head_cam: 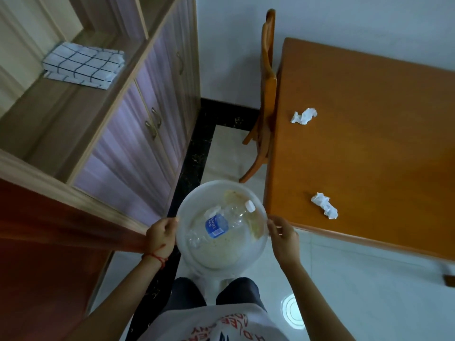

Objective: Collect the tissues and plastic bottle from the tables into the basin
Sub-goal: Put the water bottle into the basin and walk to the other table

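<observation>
A translucent white basin (197, 193) hangs in front of me above the floor. My left hand (161, 233) grips its left rim and my right hand (283, 236) grips its right rim. Inside it lies a clear plastic bottle (221, 223) with a blue label and white cap, on its side. Beside the bottle in the basin is some pale crumpled material, too unclear to name. Two crumpled white tissues rest on the orange wooden table (381, 143) to my right: one tissue (324, 205) near the front left corner, the other tissue (304, 116) farther back.
A wooden chair (267, 99) is tucked against the table's left side. On my left stands a cabinet (138, 134) with purple doors, and a folded checked cloth (83, 65) on its shelf. A reddish-brown panel (44, 242) is at lower left. White tiled floor lies below.
</observation>
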